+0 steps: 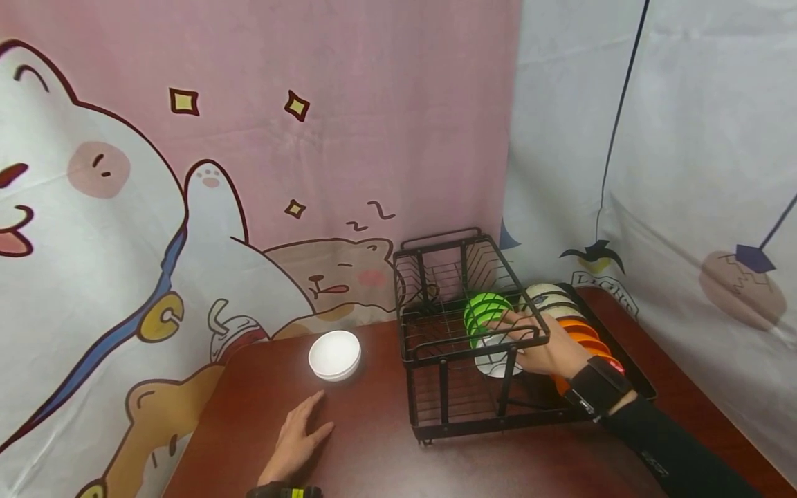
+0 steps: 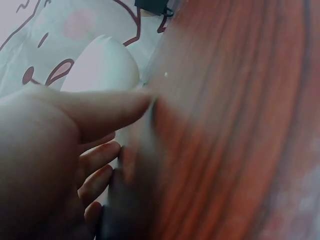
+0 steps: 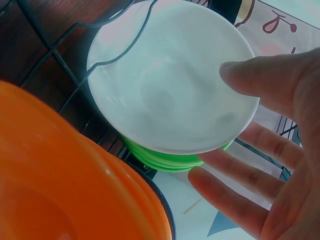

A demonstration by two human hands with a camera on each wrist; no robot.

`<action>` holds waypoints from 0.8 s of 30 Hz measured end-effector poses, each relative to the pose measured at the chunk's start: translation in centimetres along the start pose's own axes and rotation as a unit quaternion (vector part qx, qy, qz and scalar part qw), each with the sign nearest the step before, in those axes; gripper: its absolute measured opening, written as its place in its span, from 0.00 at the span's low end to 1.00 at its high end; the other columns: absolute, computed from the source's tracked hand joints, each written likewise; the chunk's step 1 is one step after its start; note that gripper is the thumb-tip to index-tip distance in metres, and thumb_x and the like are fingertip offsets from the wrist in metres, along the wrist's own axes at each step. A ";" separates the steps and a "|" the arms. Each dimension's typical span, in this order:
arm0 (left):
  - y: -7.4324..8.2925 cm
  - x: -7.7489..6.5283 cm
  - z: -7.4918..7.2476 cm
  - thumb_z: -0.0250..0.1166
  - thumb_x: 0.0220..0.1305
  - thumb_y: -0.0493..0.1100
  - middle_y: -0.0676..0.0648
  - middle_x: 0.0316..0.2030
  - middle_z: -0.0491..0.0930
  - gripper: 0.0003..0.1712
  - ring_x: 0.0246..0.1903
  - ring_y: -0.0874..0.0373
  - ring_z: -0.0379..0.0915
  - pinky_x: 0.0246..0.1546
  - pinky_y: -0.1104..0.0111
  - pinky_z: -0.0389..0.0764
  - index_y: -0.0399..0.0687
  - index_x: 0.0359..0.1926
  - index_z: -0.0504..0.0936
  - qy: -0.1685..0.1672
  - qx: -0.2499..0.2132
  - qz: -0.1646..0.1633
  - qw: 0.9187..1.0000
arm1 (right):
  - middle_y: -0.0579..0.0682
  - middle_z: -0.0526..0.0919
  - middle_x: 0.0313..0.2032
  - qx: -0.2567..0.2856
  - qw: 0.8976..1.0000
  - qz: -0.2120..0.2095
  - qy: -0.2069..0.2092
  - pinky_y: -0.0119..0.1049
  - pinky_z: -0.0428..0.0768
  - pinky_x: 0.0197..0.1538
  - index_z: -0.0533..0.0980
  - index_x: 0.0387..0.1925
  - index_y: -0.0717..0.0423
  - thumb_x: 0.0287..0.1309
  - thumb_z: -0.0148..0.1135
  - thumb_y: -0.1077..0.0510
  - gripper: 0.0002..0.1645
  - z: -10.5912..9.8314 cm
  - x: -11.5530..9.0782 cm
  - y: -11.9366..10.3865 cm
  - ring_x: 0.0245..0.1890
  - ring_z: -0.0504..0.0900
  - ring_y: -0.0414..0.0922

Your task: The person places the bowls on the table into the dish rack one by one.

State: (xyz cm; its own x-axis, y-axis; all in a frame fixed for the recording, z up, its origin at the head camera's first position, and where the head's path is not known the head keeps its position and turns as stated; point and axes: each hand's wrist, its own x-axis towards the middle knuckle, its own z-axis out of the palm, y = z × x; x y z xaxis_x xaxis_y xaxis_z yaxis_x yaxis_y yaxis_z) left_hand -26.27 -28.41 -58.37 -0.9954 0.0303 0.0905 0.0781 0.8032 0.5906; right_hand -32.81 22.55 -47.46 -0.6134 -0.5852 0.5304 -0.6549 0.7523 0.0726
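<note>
My right hand (image 1: 551,349) reaches into the lower tier of a black wire dish rack and pinches a white bowl (image 3: 165,85) by its rim. The thumb lies over the inside of the bowl, with the other fingers behind it. The bowl stands tilted on its edge in front of several green bowls (image 1: 482,311). Beside the wrist are several orange bowls (image 1: 579,328). My left hand (image 1: 295,439) rests on the table with relaxed fingers, thumb apart, holding nothing. Just beyond its fingertips sits a small stack of white bowls (image 1: 335,356).
The dish rack's front bottom bar (image 1: 457,429) stands on the reddish-brown table (image 1: 367,449). Its upper tier frames the space above my right hand. Cream-coloured dishes (image 1: 548,297) stand at the rack's back right. A printed curtain (image 1: 373,104) hangs behind the table.
</note>
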 end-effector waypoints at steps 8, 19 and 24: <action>1.7 2.4 -2.0 0.51 0.74 0.58 0.36 0.65 0.71 0.35 0.61 0.39 0.71 0.61 0.40 0.66 0.51 0.74 0.57 -0.006 -0.077 -0.067 0.995 | 0.53 0.85 0.51 0.006 0.999 0.039 -0.033 0.53 0.83 0.43 0.78 0.59 0.43 0.45 0.72 0.52 0.34 -1.4 -0.1 0.4 0.46 0.85 0.53; 3.5 6.0 -2.8 0.51 0.73 0.58 0.37 0.41 0.82 0.31 0.24 0.56 0.79 0.28 0.64 0.77 0.38 0.62 0.69 0.065 -0.043 -0.098 0.992 | 0.62 0.78 0.58 0.144 0.961 0.228 -0.054 0.63 0.76 0.51 0.65 0.69 0.55 0.70 0.50 0.39 0.35 -5.0 1.1 4.5 0.52 0.81 0.61; 3.8 6.8 -2.4 0.53 0.70 0.49 0.41 0.27 0.80 0.21 0.19 0.56 0.74 0.25 0.65 0.71 0.33 0.49 0.74 0.103 -0.003 -0.102 0.989 | 0.69 0.61 0.70 0.224 0.922 0.305 -0.084 0.68 0.64 0.61 0.52 0.75 0.59 0.74 0.33 0.36 0.41 -5.1 0.4 5.7 0.64 0.67 0.69</action>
State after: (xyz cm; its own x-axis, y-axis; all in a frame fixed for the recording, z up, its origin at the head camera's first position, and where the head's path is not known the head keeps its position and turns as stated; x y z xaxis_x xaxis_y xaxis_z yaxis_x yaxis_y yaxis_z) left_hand -32.58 -26.58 -53.65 -0.9585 -0.2537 0.1301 -0.1219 0.7771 0.6174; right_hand -34.55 28.09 -42.50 -0.9629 -0.1622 0.2155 -0.2591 0.7782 -0.5721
